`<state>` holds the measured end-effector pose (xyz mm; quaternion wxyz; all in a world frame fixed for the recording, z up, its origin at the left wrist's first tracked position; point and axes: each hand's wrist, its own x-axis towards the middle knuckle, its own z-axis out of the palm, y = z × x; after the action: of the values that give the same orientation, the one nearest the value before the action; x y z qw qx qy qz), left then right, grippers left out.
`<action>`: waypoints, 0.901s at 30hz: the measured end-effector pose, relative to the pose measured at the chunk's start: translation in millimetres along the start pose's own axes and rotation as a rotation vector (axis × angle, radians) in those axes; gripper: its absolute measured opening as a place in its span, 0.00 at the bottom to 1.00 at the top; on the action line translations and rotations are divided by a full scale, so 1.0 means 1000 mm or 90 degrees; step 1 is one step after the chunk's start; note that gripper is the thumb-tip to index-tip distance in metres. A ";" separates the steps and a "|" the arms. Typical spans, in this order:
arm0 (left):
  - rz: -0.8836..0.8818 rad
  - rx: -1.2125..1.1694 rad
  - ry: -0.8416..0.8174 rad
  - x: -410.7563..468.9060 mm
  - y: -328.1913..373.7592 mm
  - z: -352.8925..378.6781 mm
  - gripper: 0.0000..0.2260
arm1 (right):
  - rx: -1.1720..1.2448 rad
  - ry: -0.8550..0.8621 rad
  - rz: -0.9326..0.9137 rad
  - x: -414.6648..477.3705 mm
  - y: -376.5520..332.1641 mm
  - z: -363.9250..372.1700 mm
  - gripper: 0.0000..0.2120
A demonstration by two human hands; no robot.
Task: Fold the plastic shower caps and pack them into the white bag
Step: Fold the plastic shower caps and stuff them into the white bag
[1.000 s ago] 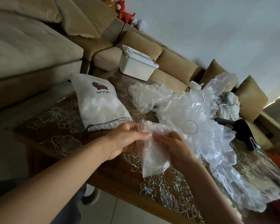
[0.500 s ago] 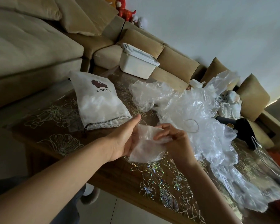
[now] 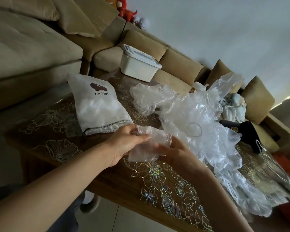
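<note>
A folded clear plastic shower cap [image 3: 149, 144] is held above the table's near edge between both hands. My left hand [image 3: 126, 143] pinches its upper left part with thumb and fingers. My right hand [image 3: 172, 151] supports it from below and the right, fingers partly hidden behind the plastic. The white drawstring bag [image 3: 97, 106], printed with a brown logo, lies flat just beyond my left hand, its drawstring mouth facing me. A loose heap of crumpled clear shower caps [image 3: 199, 118] covers the table to the right.
The brown table [image 3: 60, 131] has a shiny flower-patterned cover. A white lidded box [image 3: 137, 66] stands at its far edge. A black hair dryer [image 3: 244, 129] lies at the right beside bundled cloth [image 3: 233, 108]. Beige sofas surround the table.
The cap hung long from both hands a second ago; it has since been folded up into a short packet. Both hands have shifted slightly toward the bag's mouth.
</note>
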<state>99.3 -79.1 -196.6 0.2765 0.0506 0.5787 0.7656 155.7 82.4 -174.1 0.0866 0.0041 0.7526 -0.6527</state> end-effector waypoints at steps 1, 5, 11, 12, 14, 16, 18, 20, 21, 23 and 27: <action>0.004 -0.003 -0.006 -0.001 0.001 0.002 0.10 | -0.003 0.007 -0.020 0.000 0.003 0.002 0.12; -0.002 0.001 -0.040 -0.001 0.000 0.001 0.20 | 0.034 0.099 -0.059 0.006 0.010 0.003 0.08; -0.048 -0.004 -0.032 0.000 -0.003 -0.002 0.10 | 0.172 0.136 -0.049 0.005 0.008 0.007 0.10; -0.057 -0.018 -0.028 -0.001 -0.002 -0.001 0.09 | 0.183 0.142 -0.049 0.005 0.007 0.007 0.07; -0.085 -0.050 -0.017 -0.002 0.000 0.002 0.06 | 0.186 0.155 -0.048 0.005 0.008 0.004 0.15; -0.123 -0.089 -0.013 -0.001 0.002 0.002 0.04 | 0.173 0.150 -0.053 0.004 0.007 0.004 0.21; -0.163 -0.132 -0.031 -0.001 0.004 0.001 0.06 | 0.141 0.147 -0.057 0.004 0.009 0.004 0.26; -0.179 -0.125 -0.078 0.000 0.005 -0.001 0.11 | 0.096 0.143 -0.084 0.005 0.012 0.004 0.25; -0.176 -0.101 -0.099 -0.001 0.005 -0.002 0.13 | 0.074 0.135 -0.106 0.006 0.013 0.003 0.22; -0.150 -0.065 -0.113 -0.003 0.005 -0.003 0.12 | 0.018 0.116 -0.150 0.006 0.017 0.003 0.18; -0.081 -0.007 -0.025 0.002 0.003 -0.007 0.12 | -0.058 0.063 -0.133 0.002 0.016 -0.001 0.14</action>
<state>94.2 -84.9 -196.7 0.3361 0.0272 0.5711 0.7484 155.1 85.6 -189.6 -0.0187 -0.0462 0.7811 -0.6224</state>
